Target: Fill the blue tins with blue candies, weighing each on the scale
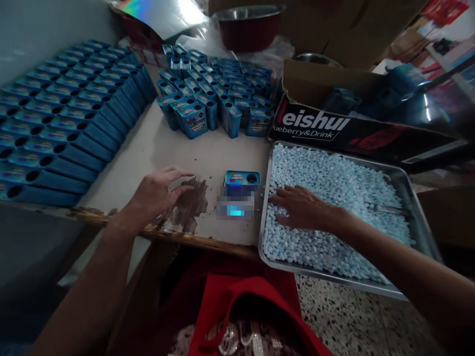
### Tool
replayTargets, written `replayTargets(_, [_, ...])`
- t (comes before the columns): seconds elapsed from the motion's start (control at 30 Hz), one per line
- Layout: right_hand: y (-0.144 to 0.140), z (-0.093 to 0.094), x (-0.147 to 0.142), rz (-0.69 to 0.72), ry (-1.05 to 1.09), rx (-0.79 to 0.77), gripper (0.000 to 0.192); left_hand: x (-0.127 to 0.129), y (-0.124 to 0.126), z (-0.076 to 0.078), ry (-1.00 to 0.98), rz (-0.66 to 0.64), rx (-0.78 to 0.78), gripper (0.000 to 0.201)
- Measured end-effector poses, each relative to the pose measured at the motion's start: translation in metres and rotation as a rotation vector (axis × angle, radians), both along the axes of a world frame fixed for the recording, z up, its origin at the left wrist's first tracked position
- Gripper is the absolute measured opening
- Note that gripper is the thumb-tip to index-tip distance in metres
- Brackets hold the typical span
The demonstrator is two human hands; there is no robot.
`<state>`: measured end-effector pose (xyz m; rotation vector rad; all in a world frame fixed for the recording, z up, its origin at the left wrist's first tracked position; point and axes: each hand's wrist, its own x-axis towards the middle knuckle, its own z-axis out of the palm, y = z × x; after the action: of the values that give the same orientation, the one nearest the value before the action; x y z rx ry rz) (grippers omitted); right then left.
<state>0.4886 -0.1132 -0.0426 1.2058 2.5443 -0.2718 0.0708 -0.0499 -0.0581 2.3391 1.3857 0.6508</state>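
Observation:
My right hand (300, 206) rests palm down on the pale blue candies (319, 173) that fill a metal tray (285, 267); its fingers are stretched out toward the tray's left side. Any candies under the palm are hidden. My left hand (161, 190) hovers over the worn front of the table, thumb and fingers apart with nothing between them. Between the hands stands one blue candy box (243, 178) with a dark round hole in its top; its lower front is blurred out.
Rows of blue boxes (67, 118) with round holes fill the table's left side. A looser group of boxes (218, 94) stands at the back. Behind the tray is a black printed carton (334, 128) holding more boxes. A red bowl (248, 29) sits at the far back.

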Motion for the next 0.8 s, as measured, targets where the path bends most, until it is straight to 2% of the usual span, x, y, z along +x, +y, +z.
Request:
replayTargets(0.13, [-0.008, -0.001, 0.005, -0.092, -0.027, 0.007, 0.044, -0.013, -0.013, -0.009, -0.044, -0.011, -0.062, 0.033])
replayTargets(0.23, [-0.014, -0.002, 0.004, -0.120, -0.035, -0.035, 0.032, -0.017, -0.024, -0.015, -0.074, 0.005, -0.130, 0.030])
replayTargets(0.33, [-0.010, 0.003, 0.010, -0.159, -0.007, -0.149, 0.020, -0.016, -0.029, -0.017, -0.101, 0.017, -0.164, 0.029])
replayTargets(0.43, [-0.003, 0.015, 0.031, -0.313, 0.143, -0.240, 0.020, -0.016, -0.030, -0.015, -0.115, 0.015, -0.150, 0.028])
replayTargets(0.53, [-0.004, 0.025, 0.051, -0.508, 0.412, -0.274, 0.020, -0.015, -0.030, -0.014, -0.127, -0.001, -0.128, 0.029])
replayTargets(0.6, [-0.008, 0.026, 0.056, -0.632, 0.525, -0.316, 0.022, -0.011, -0.028, -0.014, -0.135, -0.019, -0.144, 0.031])
replayTargets(0.67, [-0.011, 0.025, 0.051, -0.721, 0.544, -0.349, 0.025, -0.002, -0.026, -0.015, -0.137, -0.041, -0.169, 0.033])
replayTargets(0.73, [-0.011, 0.025, 0.040, -0.730, 0.496, -0.312, 0.025, 0.008, -0.023, -0.014, -0.140, -0.059, -0.186, 0.033])
replayTargets(0.8, [-0.007, 0.028, 0.029, -0.661, 0.435, -0.246, 0.021, 0.017, -0.020, -0.013, -0.149, -0.069, -0.195, 0.032])
